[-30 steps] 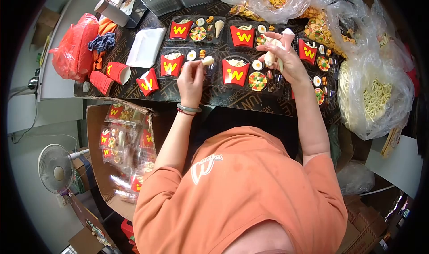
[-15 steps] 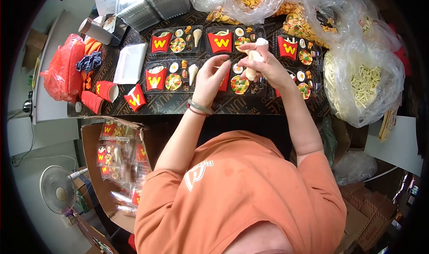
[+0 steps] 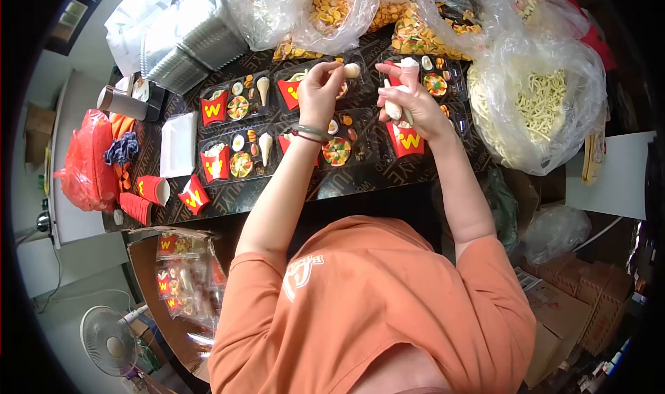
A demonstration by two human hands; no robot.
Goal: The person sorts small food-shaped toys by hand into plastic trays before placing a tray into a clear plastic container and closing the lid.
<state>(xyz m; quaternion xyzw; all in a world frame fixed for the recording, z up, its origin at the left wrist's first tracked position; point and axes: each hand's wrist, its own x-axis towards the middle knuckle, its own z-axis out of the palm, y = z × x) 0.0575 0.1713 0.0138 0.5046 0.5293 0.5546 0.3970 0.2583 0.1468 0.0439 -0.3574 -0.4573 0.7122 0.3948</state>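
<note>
My left hand (image 3: 323, 96) pinches a small ice cream cone (image 3: 352, 70) over the top middle tray, beside a red fries box (image 3: 289, 93). Several white and cream toy cones (image 3: 393, 110) are in my right hand (image 3: 419, 106), its fingers curled round them, above another red fries box (image 3: 406, 140). Clear trays hold fries boxes, pizzas (image 3: 337, 151), eggs and small foods. In the left trays a cone (image 3: 265, 149) lies beside each pizza.
Plastic bags of toy fries (image 3: 544, 113) and orange pieces (image 3: 329, 7) line the back and right. Stacked clear trays (image 3: 197, 37), a white tray (image 3: 179, 145) and a red bag (image 3: 90, 165) stand left. A carton (image 3: 156, 283) of packed sets is below.
The view has shifted, so the table appears tilted. My left hand, empty-looking before, now has a cone at its fingertips over the top middle tray; my right hand still holds cones.
</note>
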